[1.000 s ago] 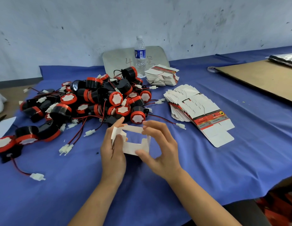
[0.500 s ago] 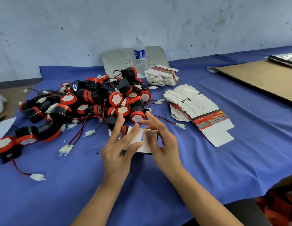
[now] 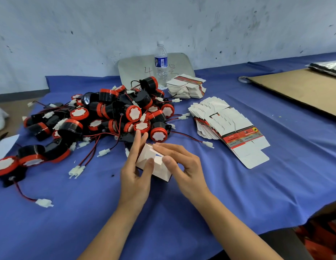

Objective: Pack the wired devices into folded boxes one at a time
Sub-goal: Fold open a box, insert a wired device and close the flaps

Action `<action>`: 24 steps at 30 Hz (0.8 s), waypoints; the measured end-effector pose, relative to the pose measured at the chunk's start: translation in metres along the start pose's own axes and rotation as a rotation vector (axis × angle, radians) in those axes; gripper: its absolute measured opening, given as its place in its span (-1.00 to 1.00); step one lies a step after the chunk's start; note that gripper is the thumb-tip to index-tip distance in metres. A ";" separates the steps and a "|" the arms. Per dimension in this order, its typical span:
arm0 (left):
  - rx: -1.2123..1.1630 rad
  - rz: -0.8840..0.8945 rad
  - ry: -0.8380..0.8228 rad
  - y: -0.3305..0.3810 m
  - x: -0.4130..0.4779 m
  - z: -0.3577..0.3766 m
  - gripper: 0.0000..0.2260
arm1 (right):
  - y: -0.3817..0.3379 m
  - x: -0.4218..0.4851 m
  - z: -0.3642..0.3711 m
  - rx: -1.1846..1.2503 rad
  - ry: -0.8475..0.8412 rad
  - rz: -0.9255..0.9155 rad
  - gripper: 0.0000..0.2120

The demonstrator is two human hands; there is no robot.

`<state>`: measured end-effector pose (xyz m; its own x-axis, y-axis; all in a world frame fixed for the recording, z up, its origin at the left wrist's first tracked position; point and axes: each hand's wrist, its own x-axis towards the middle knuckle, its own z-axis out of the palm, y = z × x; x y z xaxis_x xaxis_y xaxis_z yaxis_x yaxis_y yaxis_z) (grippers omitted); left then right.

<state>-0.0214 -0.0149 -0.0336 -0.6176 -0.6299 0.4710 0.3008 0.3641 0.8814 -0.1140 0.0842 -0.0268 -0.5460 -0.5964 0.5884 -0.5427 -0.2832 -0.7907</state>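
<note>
A small white cardboard box (image 3: 155, 163) stands on the blue cloth in front of me, its white flaps folded in on top. My left hand (image 3: 135, 171) holds its left side, fingers straight along the wall and thumb on the top flap. My right hand (image 3: 184, 166) pinches the box from the right, its fingers lying over the top edge. Just behind the box lies a heap of black and red round wired devices (image 3: 111, 115) with red wires and white plugs. Flat unfolded boxes (image 3: 227, 126) fan out to the right.
A water bottle (image 3: 160, 64) stands at the back beside a second stack of flat boxes (image 3: 186, 86). A brown cardboard sheet (image 3: 302, 89) covers the far right. Loose white plugs (image 3: 43, 202) trail over the cloth at the left. The table edge runs along the lower right.
The open box blank has been turned and its flaps pressed in, so it now has a closed white face on top. Both hands shifted slightly right, staying on the box.
</note>
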 end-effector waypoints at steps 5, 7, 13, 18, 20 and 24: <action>-0.064 -0.071 -0.020 -0.008 0.005 -0.003 -0.31 | -0.001 0.001 0.005 -0.092 -0.065 0.014 -0.67; -0.080 -0.093 -0.005 -0.011 0.006 -0.003 -0.24 | 0.000 0.002 0.005 -0.150 -0.096 0.034 -0.54; -0.087 -0.129 0.017 -0.016 0.008 -0.002 -0.36 | 0.003 0.003 0.003 -0.299 -0.152 0.092 -0.30; -0.082 -0.145 0.060 -0.013 0.008 0.001 -0.45 | 0.005 0.004 0.002 -0.257 -0.076 0.039 -0.33; -0.033 -0.118 0.051 -0.011 0.006 0.003 -0.48 | 0.005 0.005 0.001 -0.161 0.046 0.039 -0.37; 0.056 -0.054 -0.110 -0.009 -0.001 0.004 -0.47 | 0.002 0.006 -0.002 0.074 0.151 0.166 -0.36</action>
<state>-0.0264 -0.0149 -0.0418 -0.7089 -0.5715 0.4133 0.2260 0.3711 0.9007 -0.1200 0.0817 -0.0244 -0.7161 -0.5218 0.4635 -0.3924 -0.2482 -0.8857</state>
